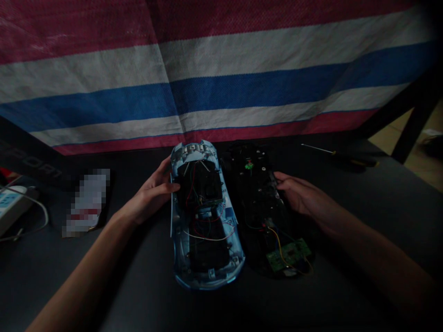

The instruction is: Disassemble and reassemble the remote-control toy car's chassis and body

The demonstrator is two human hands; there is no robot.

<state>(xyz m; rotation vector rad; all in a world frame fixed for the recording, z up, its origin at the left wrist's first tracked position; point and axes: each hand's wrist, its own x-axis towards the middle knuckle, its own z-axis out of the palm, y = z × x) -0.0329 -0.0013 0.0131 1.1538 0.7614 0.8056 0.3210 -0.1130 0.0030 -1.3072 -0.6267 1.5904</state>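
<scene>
A light-blue toy car body shell [235, 244] lies upside down on the dark table, its inside facing up with thin red, green and white wires. My left hand [154, 193] grips its left edge, thumb over the rim. Close beside it on the right is the black toy car chassis [254, 184], which carries a green circuit board [289, 255] at its near end and a yellow wire. My right hand [297, 191] pinches the chassis by its right edge; the fingers underneath are hidden.
A screwdriver [356, 161] with a dark and yellow handle lies at the back right. On the left are a blurred-out flat object [89, 198] and a white power strip [14, 205] with a cable. A striped red, white and blue sheet [242, 92] hangs behind the table.
</scene>
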